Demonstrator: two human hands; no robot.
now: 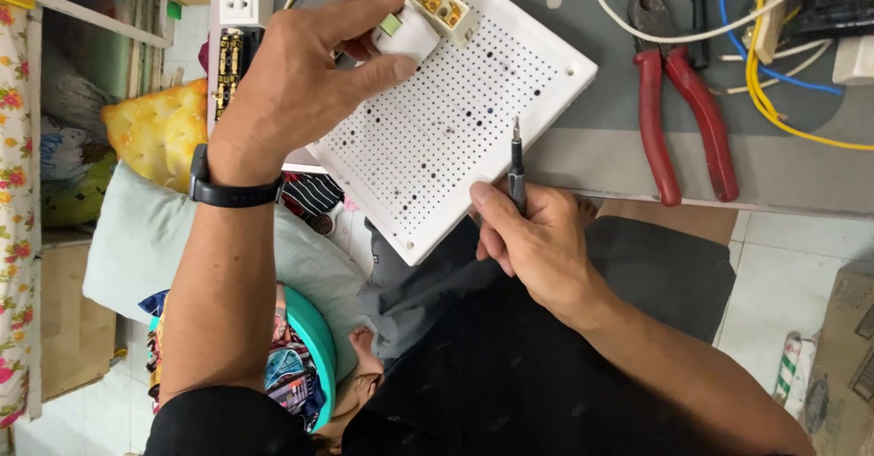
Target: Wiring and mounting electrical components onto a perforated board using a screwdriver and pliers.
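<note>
Your left hand (300, 74) has its fingers clamped on a small white switch part (414, 28) at the far corner of the white perforated board (446, 124). Your right hand (537, 238) grips a screwdriver (516, 169) upright at the board's near edge; red pliers (683, 101) lie right on the grey surface (592, 146).

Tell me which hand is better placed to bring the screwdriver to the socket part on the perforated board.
Right, probably. The right hand holds the screwdriver, tip up over the perforated board. The left hand is busy pressing the white socket part onto the board's far corner.
</note>
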